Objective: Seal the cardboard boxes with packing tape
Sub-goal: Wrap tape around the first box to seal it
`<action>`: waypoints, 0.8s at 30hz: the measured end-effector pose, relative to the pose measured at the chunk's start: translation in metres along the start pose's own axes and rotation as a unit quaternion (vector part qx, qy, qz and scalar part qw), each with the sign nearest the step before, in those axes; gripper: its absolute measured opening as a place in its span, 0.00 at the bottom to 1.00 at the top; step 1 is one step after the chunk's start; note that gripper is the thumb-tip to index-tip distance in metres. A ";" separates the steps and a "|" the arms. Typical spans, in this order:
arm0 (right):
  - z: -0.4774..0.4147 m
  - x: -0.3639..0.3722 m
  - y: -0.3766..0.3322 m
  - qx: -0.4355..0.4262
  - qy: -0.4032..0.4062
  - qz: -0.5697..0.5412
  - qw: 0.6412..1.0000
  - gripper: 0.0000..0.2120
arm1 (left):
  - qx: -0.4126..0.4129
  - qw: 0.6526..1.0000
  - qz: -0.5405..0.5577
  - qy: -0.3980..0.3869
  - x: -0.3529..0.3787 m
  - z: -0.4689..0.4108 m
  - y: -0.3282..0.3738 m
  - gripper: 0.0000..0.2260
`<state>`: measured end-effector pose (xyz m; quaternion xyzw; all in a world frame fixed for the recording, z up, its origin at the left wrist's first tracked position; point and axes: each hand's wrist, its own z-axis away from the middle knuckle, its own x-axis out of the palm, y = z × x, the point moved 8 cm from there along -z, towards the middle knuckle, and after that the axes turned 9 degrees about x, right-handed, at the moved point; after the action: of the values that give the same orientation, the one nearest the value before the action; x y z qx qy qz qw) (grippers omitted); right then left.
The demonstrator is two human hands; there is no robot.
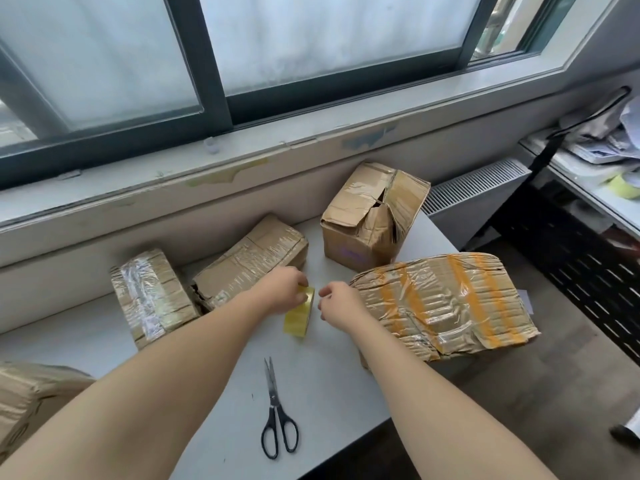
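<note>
Yellowish clear packing-tape roll [299, 311]: stood on edge on white table [329, 393], gripped at its top by left hand [285, 289]. Right hand [337, 301] is placed just to its right, fingers curled; grasp of tape end indeterminable.

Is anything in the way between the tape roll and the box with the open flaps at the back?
Nothing visible. The left hand holds the tape roll, and only bare table lies between it and the open box. The orange-taped box sits off to the right of that path.
</note>
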<state>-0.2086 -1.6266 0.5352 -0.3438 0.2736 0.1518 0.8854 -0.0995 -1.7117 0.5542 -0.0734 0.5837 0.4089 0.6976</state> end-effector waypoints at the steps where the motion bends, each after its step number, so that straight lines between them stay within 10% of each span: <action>1: 0.001 0.005 0.002 0.008 -0.008 0.013 1.000 0.12 | 0.002 1.000 -0.001 0.004 0.000 0.001 0.000 0.16; 24: 0.044 -0.013 -0.079 -0.062 0.028 -0.027 0.997 0.12 | -0.045 0.976 0.113 0.179 -0.089 0.069 -0.018 0.03</action>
<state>-0.1661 -1.6539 0.6116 -0.4093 0.2794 0.1347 0.8580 -0.0345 -1.7267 0.6465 -0.1108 0.6847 0.4913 0.5269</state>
